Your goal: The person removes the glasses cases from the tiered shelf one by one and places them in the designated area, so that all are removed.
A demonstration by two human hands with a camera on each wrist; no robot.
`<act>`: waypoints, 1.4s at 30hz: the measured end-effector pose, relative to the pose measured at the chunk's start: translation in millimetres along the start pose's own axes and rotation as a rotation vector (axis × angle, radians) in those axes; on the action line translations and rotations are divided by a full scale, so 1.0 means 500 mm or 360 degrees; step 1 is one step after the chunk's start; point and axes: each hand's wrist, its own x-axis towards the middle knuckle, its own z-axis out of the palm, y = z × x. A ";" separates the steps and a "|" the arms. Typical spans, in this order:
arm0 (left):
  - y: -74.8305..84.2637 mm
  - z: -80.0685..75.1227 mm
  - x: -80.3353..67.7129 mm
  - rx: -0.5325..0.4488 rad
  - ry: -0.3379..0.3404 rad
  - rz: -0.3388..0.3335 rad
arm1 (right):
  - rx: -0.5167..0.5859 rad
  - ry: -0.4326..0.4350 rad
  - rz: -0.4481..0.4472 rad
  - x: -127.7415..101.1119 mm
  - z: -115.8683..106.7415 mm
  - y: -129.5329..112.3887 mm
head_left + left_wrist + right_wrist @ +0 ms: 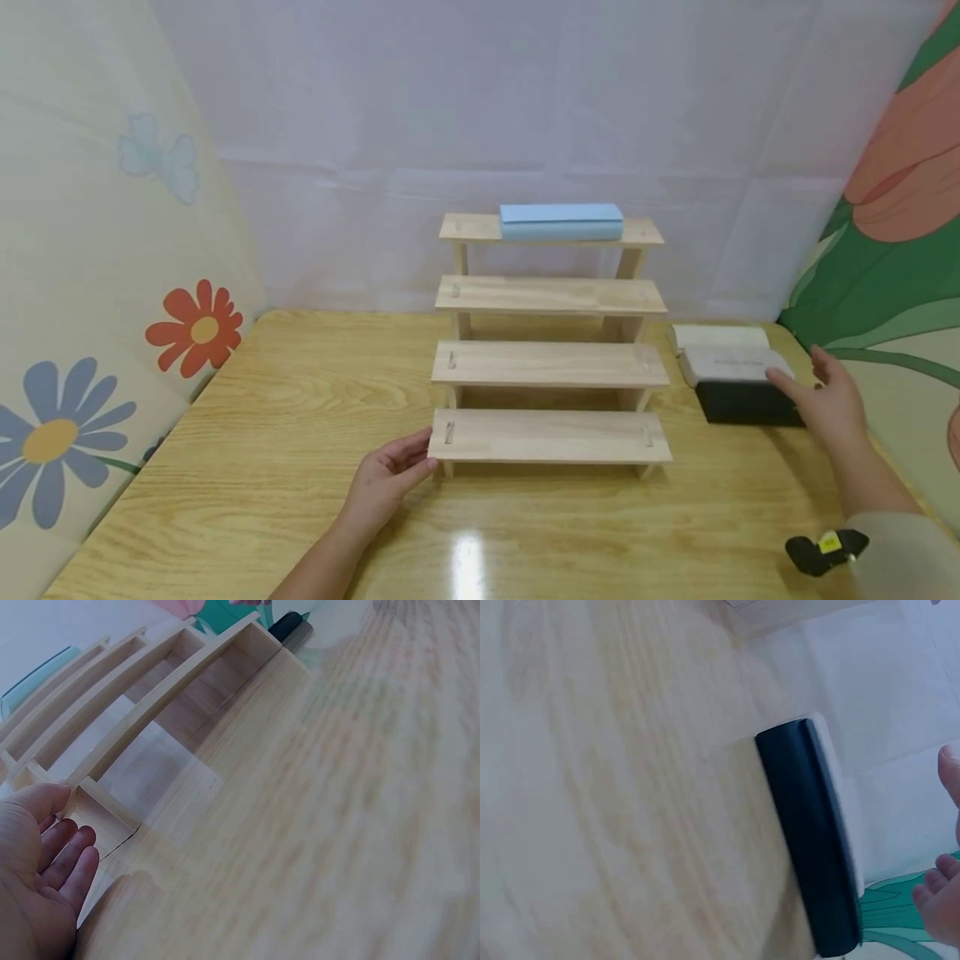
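With the left hand (386,483) flat against the rack (551,435) and the right hand (825,400) loose at the box (738,383) on the bench (262,433), neither grip closed, the box may slide away.

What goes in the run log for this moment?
left hand open, touching bottom step | right hand open, fingers on grey-black box | blue box top step

My pale wooden rack (551,367) stands upright on the counter (262,433), four steps rising toward the wall. Right of it lies a black box (746,402) topped by grey.
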 end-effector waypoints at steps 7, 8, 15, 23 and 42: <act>-0.001 -0.001 0.001 0.0004 0.0000 0.0009 | 0.0055 -0.0029 -0.0063 0.015 -0.004 -0.039; 0.000 -0.001 0.001 0.0002 0.0000 0.0010 | 0.0068 -0.0032 -0.0059 0.017 -0.004 -0.046; -0.003 -0.001 0.003 0.0009 0.0017 -0.0005 | 0.0088 -0.0068 -0.0066 0.031 -0.007 -0.084; -0.005 0.002 -0.003 0.0028 0.0032 -0.0028 | 0.0052 -0.0049 -0.0107 0.042 -0.005 -0.117; -0.005 0.003 -0.002 0.0027 0.0059 -0.0019 | 0.0108 -0.0132 -0.0263 0.072 0.010 -0.226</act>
